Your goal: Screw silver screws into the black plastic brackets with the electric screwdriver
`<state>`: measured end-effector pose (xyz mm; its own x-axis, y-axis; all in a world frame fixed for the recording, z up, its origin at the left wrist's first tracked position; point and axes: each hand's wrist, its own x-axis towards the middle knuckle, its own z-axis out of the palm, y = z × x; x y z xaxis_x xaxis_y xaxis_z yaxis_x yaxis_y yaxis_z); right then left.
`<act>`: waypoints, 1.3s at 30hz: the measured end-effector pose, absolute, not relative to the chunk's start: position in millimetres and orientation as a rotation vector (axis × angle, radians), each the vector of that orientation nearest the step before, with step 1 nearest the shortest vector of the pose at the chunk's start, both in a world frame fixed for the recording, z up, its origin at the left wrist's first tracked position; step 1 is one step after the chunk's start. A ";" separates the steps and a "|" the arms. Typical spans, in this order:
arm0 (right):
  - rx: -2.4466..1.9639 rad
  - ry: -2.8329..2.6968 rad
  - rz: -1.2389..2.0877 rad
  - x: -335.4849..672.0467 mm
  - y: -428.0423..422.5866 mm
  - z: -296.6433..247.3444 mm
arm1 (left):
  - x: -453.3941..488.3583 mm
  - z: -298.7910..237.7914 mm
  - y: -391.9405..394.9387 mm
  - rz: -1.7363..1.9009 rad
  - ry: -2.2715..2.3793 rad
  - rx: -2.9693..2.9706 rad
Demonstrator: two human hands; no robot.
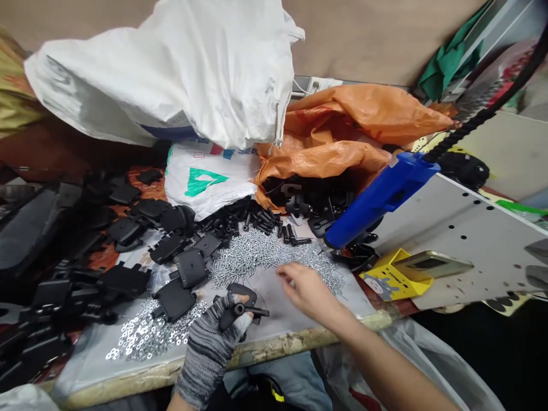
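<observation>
My left hand (214, 337), in a grey striped glove with bare fingertips, grips a black plastic part (245, 292) above the front of the table. A black rod-like piece with a ring-shaped end (252, 311) lies across that part under my thumb. My bare right hand (306, 291) hovers at the near edge of a heap of small silver screws (252, 254). Its fingers are curled together; whatever may be between them is too small to make out. Left of my gloved hand lies a spread of small silver nuts or washers (148, 331).
Black plastic covers (190, 267) pile up on the left. A blue power screwdriver (368, 200) hangs at the right on a coiled cord. Behind stand a white sack (180, 74) and an orange sack (342, 114). A yellow holder (385, 277) carries a phone (432, 265).
</observation>
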<state>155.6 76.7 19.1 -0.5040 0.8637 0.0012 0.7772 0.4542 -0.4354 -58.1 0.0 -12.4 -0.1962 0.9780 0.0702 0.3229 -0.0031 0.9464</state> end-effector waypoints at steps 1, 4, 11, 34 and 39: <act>-1.595 -2.482 0.452 160.2 85.0 14.2 | -54.7 -12.6 -1.4 1.227 1.586 1.341; -1.715 -2.538 0.354 166.5 102.8 0.0 | -45.7 -11.5 -3.3 1.203 1.504 1.315; -1.638 -2.558 0.407 177.4 114.3 9.5 | -35.0 -8.5 -3.0 1.088 1.374 1.258; -1.220 -1.109 0.628 209.6 106.7 87.8 | -18.9 -21.7 -3.9 1.131 1.414 1.072; -0.974 -1.160 1.072 151.5 90.0 79.5 | -19.7 -24.2 -4.9 1.115 1.365 1.025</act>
<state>151.5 90.0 79.5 0.0718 0.9748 0.2114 -0.1342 0.2195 -0.9663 -19.7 -4.9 -24.2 -0.0847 0.9765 -0.1981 0.0005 0.1988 0.9800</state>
